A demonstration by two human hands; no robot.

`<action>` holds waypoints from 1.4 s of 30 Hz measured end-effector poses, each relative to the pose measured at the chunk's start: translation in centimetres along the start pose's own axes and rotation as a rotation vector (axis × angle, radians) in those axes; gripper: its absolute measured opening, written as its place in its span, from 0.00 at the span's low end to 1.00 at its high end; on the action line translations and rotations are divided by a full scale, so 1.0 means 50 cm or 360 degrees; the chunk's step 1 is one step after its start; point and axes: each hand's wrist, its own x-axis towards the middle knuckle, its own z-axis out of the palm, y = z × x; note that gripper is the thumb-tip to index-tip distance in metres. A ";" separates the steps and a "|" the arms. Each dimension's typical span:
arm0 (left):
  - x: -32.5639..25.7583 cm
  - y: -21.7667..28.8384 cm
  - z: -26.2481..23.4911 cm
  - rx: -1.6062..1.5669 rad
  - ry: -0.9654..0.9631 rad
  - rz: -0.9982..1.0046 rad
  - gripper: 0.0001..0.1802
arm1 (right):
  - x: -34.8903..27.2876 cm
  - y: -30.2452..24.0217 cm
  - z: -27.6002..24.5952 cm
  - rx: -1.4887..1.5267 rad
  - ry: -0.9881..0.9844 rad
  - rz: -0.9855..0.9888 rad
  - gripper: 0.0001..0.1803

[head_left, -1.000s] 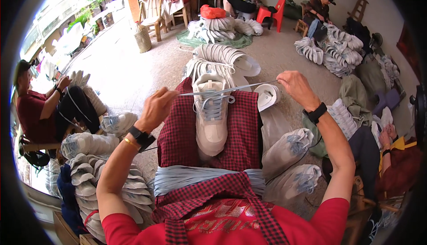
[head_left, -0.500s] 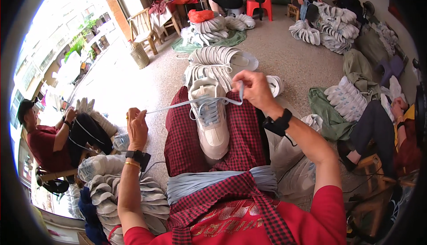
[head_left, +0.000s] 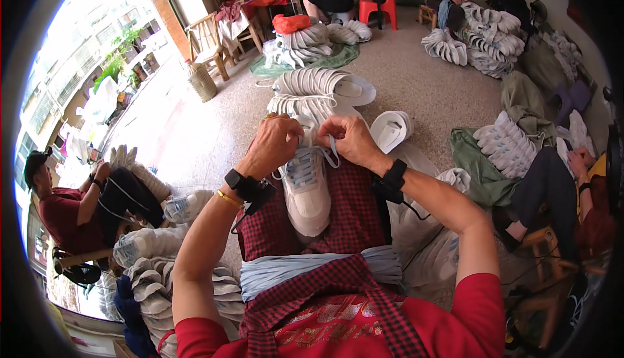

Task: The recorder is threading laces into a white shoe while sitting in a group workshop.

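Observation:
A white sneaker [head_left: 308,205] rests on my lap, toe toward me, with pale blue-grey shoelaces [head_left: 303,166] crossing its front. My left hand [head_left: 273,142] is at the left of the shoe's collar, fingers curled together; whatever lies between the fingertips is hidden. At the right of the collar, my right hand [head_left: 354,142] pinches a shoelace, and a loop of it hangs below the fingers. A thick bundle of light blue laces [head_left: 322,272] lies across my waist, over a red and black checked apron [head_left: 357,212].
Beyond my knees stand a row of nested white shoes [head_left: 305,88] and a single shoe [head_left: 392,130]. Shoe piles [head_left: 153,286] lie at my left. Co-workers sit left, right and at the back. A red plastic chair [head_left: 388,7] and a bamboo chair [head_left: 207,46] stand farther off.
Both hands have come inward to the shoe's collar; before, they were spread wide with a lace stretched between them. The lace now hangs in a short loop by my right hand.

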 end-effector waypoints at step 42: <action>-0.178 -0.011 -0.124 -0.0314 0.0502 -0.0391 0.08 | 0.013 -0.094 -0.053 -0.0749 -0.0136 -0.0477 0.14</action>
